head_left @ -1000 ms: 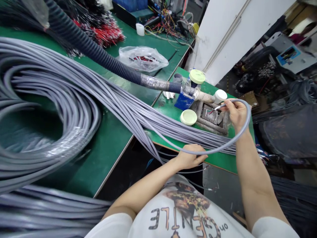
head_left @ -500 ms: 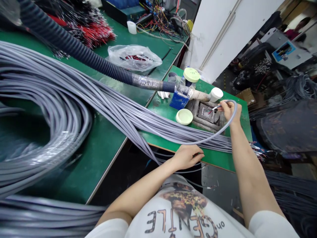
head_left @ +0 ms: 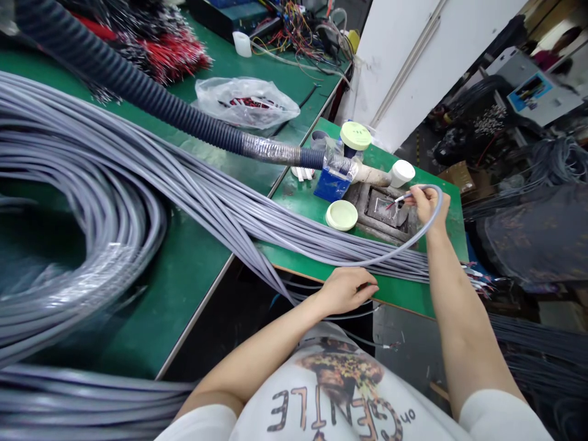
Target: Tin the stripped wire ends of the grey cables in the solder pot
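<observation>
My right hand [head_left: 428, 203] pinches the end of a grey cable [head_left: 410, 241], which loops up and over the hand. The stripped wires at its tip point down at a metal pot [head_left: 384, 209] set in a dark, grimy block. My left hand [head_left: 351, 289] rests at the table's front edge beside the bundle of grey cables [head_left: 298, 234], its fingers a little apart and holding nothing. A pale green lid [head_left: 341, 215] lies left of the pot, and a white jar [head_left: 402, 173] stands behind it.
A black ribbed hose [head_left: 184, 119] crosses from the upper left to the pot, by a blue box [head_left: 331, 184]. Coiled grey cables [head_left: 92, 306] cover the left table. Behind lie a plastic bag [head_left: 248, 104] and red and black wires [head_left: 177, 55]. A person is at the far upper right.
The view has shifted slightly. My right hand and the cable end stay over the pot, and my left hand keeps its place.
</observation>
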`<act>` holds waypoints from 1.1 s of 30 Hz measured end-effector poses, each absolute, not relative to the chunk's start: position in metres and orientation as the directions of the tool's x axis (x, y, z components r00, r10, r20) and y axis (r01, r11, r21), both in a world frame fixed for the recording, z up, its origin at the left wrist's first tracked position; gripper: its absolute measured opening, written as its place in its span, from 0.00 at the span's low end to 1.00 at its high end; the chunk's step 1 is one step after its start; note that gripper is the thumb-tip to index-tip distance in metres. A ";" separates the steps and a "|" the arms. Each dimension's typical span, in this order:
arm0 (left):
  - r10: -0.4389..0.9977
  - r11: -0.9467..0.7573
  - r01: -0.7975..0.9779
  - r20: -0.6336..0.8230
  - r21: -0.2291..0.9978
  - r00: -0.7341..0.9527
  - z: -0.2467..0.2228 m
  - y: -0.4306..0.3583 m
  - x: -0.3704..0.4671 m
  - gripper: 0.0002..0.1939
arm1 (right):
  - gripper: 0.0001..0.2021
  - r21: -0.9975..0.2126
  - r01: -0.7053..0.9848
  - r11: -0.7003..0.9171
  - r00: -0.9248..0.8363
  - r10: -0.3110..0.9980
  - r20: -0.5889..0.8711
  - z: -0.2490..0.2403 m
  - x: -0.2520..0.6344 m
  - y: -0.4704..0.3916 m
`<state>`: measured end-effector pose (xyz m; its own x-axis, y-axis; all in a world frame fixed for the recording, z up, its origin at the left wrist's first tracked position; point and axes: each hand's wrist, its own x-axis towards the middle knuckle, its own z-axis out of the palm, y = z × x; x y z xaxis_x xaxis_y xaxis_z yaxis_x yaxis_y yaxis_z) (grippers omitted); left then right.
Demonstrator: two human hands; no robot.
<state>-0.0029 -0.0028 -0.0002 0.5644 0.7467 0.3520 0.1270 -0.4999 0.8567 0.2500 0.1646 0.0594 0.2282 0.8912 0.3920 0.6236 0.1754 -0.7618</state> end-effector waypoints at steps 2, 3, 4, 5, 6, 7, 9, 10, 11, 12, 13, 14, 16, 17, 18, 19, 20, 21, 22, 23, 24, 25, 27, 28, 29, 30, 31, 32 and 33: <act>0.743 -0.500 0.118 0.355 0.858 0.567 0.000 -0.003 -0.003 0.10 | 0.12 -0.762 0.623 0.179 0.238 0.884 0.402 0.057 0.251 0.165; 0.742 -0.498 0.115 0.354 0.860 0.569 0.000 -0.003 -0.003 0.10 | 0.12 -0.763 0.620 0.183 0.241 0.881 0.407 0.055 0.251 0.165; 0.743 -0.494 0.113 0.351 0.862 0.570 0.000 -0.002 -0.003 0.10 | 0.12 -0.764 0.618 0.185 0.244 0.878 0.411 0.054 0.252 0.165; 0.744 -0.491 0.112 0.349 0.864 0.570 0.000 -0.002 -0.003 0.10 | 0.12 -0.765 0.617 0.185 0.248 0.877 0.412 0.053 0.252 0.165; 0.746 -0.488 0.113 0.346 0.866 0.569 0.000 -0.002 -0.003 0.10 | 0.12 -0.766 0.616 0.184 0.251 0.875 0.413 0.052 0.252 0.166; 0.748 -0.485 0.115 0.344 0.867 0.568 0.000 -0.002 -0.004 0.10 | 0.12 -0.766 0.616 0.182 0.254 0.875 0.413 0.051 0.253 0.166; 0.751 -0.483 0.116 0.342 0.868 0.566 0.001 -0.002 -0.004 0.10 | 0.12 -0.767 0.616 0.182 0.254 0.876 0.411 0.050 0.253 0.166; 0.751 -0.481 0.116 0.341 0.869 0.565 0.001 -0.002 -0.004 0.11 | 0.12 -0.768 0.614 0.184 0.250 0.877 0.411 0.049 0.253 0.166; 0.752 -0.479 0.114 0.339 0.871 0.565 0.001 -0.002 -0.004 0.11 | 0.12 -0.769 0.612 0.187 0.247 0.878 0.410 0.048 0.253 0.166; 0.753 -0.476 0.113 0.337 0.872 0.565 0.000 -0.003 -0.004 0.11 | 0.13 -0.770 0.610 0.187 0.243 0.880 0.407 0.047 0.253 0.166; 0.753 -0.473 0.112 0.335 0.874 0.566 0.000 -0.003 -0.004 0.11 | 0.13 -0.772 0.607 0.186 0.241 0.883 0.402 0.046 0.253 0.166; 0.754 -0.470 0.110 0.334 0.876 0.566 0.000 -0.003 -0.004 0.11 | 0.13 -0.775 0.606 0.181 0.242 0.886 0.396 0.044 0.253 0.167; 0.757 -0.466 0.105 0.334 0.878 0.562 0.000 -0.003 -0.003 0.10 | 0.13 -0.779 0.605 0.165 0.249 0.890 0.382 0.042 0.253 0.167; 0.758 -0.465 0.102 0.335 0.879 0.560 0.000 -0.003 -0.003 0.10 | 0.13 -0.780 0.606 0.158 0.254 0.890 0.378 0.042 0.253 0.167; 0.758 -0.465 0.099 0.337 0.880 0.558 0.000 -0.003 -0.003 0.10 | 0.12 -0.780 0.606 0.152 0.259 0.890 0.374 0.042 0.253 0.167; 0.758 -0.465 0.097 0.339 0.880 0.557 0.000 -0.003 -0.003 0.10 | 0.12 -0.781 0.607 0.149 0.262 0.890 0.373 0.043 0.253 0.166; 0.757 -0.466 0.095 0.341 0.880 0.557 0.000 -0.002 -0.003 0.10 | 0.12 -0.781 0.607 0.150 0.264 0.888 0.376 0.045 0.253 0.165; 0.757 -0.467 0.093 0.343 0.880 0.556 0.000 -0.002 -0.003 0.10 | 0.12 -0.781 0.605 0.157 0.263 0.886 0.382 0.047 0.253 0.164; 0.757 -0.466 0.090 0.344 0.880 0.555 0.000 -0.002 -0.003 0.11 | 0.12 -0.779 0.603 0.168 0.260 0.883 0.391 0.051 0.253 0.163; 0.758 -0.465 0.088 0.345 0.881 0.554 0.000 -0.002 -0.003 0.11 | 0.12 -0.776 0.604 0.181 0.252 0.880 0.402 0.055 0.253 0.161; 0.759 -0.463 0.085 0.345 0.882 0.552 0.001 -0.002 -0.003 0.11 | 0.12 -0.770 0.607 0.193 0.241 0.879 0.411 0.059 0.253 0.160; 0.760 -0.461 0.084 0.344 0.884 0.551 0.001 -0.001 -0.003 0.11 | 0.13 -0.763 0.615 0.199 0.229 0.880 0.415 0.063 0.252 0.159; 0.762 -0.456 0.082 0.341 0.886 0.551 0.001 -0.002 -0.003 0.11 | 0.13 -0.745 0.640 0.187 0.206 0.893 0.400 0.071 0.251 0.159; 0.763 -0.453 0.083 0.337 0.888 0.552 0.001 -0.002 -0.003 0.11 | 0.12 -0.734 0.657 0.173 0.195 0.901 0.387 0.074 0.251 0.160; 0.765 -0.448 0.084 0.332 0.890 0.552 0.001 -0.002 -0.003 0.11 | 0.12 -0.720 0.675 0.159 0.184 0.909 0.374 0.076 0.250 0.161; 0.766 -0.441 0.086 0.326 0.893 0.554 0.001 -0.002 -0.003 0.11 | 0.12 -0.703 0.695 0.151 0.171 0.915 0.365 0.078 0.250 0.163; 0.768 -0.434 0.088 0.317 0.897 0.556 0.001 -0.002 -0.004 0.11 | 0.12 -0.682 0.716 0.147 0.154 0.920 0.360 0.079 0.249 0.164; 0.770 -0.425 0.090 0.308 0.901 0.559 0.002 -0.002 -0.004 0.11 | 0.12 -0.656 0.740 0.149 0.133 0.924 0.359 0.080 0.249 0.166; 0.771 -0.416 0.090 0.298 0.905 0.563 0.002 -0.002 -0.004 0.11 | 0.12 -0.627 0.764 0.152 0.113 0.926 0.361 0.081 0.248 0.167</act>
